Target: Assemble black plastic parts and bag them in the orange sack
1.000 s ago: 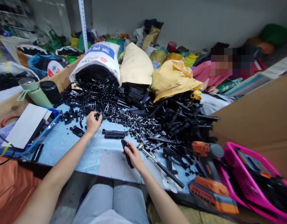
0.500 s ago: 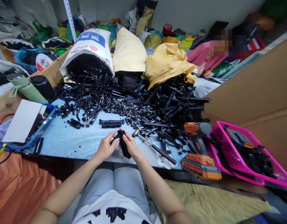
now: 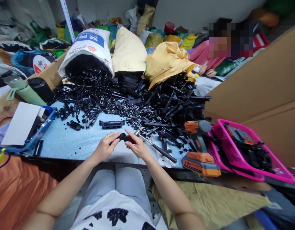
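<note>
In the head view, from where I stand, the left hand (image 3: 105, 147) and right hand (image 3: 139, 147) both grasp a black part (image 3: 123, 137), each grip closed on one end, just above the bench (image 3: 68, 143) near its front edge. A hammer (image 3: 157, 147) lies just beside the right hand; the orange drill (image 3: 200, 148) stands farther right.

Along the back of the table (image 3: 61, 140), three sacks (image 3: 129, 52), with heaped parts (image 3: 130, 99) before them. At left, a flask (image 3: 26, 91) and a tumbler (image 3: 40, 89) behind a tray (image 3: 43, 132), paper (image 3: 21, 123) on top. Near the front edge, one part (image 3: 122, 136) between left hand (image 3: 105, 147) and right hand (image 3: 137, 147); to their right, a hammer (image 3: 159, 150), a drill (image 3: 198, 142), then a basket (image 3: 230, 140).
</note>
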`<state>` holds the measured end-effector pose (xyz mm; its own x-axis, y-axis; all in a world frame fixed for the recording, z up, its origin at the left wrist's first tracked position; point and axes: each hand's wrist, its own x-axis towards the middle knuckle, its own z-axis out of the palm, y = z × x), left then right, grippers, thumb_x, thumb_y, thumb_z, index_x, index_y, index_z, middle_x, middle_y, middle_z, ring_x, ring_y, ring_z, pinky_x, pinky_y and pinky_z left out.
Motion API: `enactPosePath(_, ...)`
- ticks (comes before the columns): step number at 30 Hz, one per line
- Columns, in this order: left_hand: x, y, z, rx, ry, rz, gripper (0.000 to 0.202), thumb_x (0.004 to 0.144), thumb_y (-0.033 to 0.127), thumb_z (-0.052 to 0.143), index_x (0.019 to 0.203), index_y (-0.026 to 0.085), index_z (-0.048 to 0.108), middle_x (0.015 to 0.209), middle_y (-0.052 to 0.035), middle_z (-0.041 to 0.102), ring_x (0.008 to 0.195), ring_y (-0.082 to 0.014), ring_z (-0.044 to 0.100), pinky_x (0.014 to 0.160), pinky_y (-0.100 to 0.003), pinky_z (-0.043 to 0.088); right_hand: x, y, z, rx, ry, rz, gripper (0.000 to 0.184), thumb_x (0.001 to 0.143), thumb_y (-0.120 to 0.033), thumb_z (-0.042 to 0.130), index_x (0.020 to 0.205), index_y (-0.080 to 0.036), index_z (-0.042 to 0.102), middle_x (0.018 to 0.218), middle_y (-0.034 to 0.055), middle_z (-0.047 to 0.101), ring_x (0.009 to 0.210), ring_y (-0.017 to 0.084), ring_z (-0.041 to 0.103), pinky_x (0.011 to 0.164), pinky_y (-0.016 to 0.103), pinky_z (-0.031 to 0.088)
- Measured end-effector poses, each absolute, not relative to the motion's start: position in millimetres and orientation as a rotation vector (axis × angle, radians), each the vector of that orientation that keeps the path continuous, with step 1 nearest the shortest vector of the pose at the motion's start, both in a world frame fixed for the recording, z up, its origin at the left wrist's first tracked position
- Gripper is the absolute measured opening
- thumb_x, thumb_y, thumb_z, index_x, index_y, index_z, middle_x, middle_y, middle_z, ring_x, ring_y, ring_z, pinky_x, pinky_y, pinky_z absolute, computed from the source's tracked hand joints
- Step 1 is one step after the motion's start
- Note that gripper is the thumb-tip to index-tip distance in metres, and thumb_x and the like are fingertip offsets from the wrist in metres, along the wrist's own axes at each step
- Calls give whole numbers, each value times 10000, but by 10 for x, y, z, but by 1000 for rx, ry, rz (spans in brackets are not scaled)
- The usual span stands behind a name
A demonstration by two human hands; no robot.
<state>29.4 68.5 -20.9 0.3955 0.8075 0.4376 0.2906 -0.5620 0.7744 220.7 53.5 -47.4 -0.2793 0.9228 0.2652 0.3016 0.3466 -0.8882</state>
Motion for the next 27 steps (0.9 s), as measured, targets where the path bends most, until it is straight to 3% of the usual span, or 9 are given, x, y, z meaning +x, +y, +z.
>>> enactPosePath(5,221,631,-160,2174,808,1187,372,923,207,443,1287,195,519,960,-86,619,880,-159,580,780,-296,488,2250,433,-281,-1047,-1936,690,482,930,-418,441,1371,-224,426,879,52,578,743,137,531,713,289,480)
enactPosePath(10,104,627,-168,2327,679,1026,381,917,175,446,1293,184,510,948,-88,628,846,-144,592,749,-273,498,2302,384,-201,-986,-2192,587,496,928,-404,452,1377,-196,416,852,57,580,751,147,545,690,275,479)
enactPosePath(17,436,497,-292,2130,915,1539,382,922,147,401,1288,160,511,986,-110,642,847,-147,589,735,-281,507,1891,283,-296,-1136,-1755,395,487,948,-339,409,1402,-168,371,972,106,618,838,168,587,751,290,504)
enactPosePath(20,488,498,-218,2177,867,1525,377,920,167,418,1284,163,514,1013,-113,645,860,-149,594,740,-284,514,1818,302,-285,-1065,-1742,383,497,937,-358,430,1393,-165,388,995,110,629,826,172,599,736,288,514)
enactPosePath(27,380,616,-33,2245,804,1457,342,914,191,441,1237,161,549,959,-97,653,820,-141,595,719,-271,518,1735,306,-379,-1106,-1648,298,534,943,-436,369,1412,-181,359,1133,114,620,1062,222,568,904,348,468)
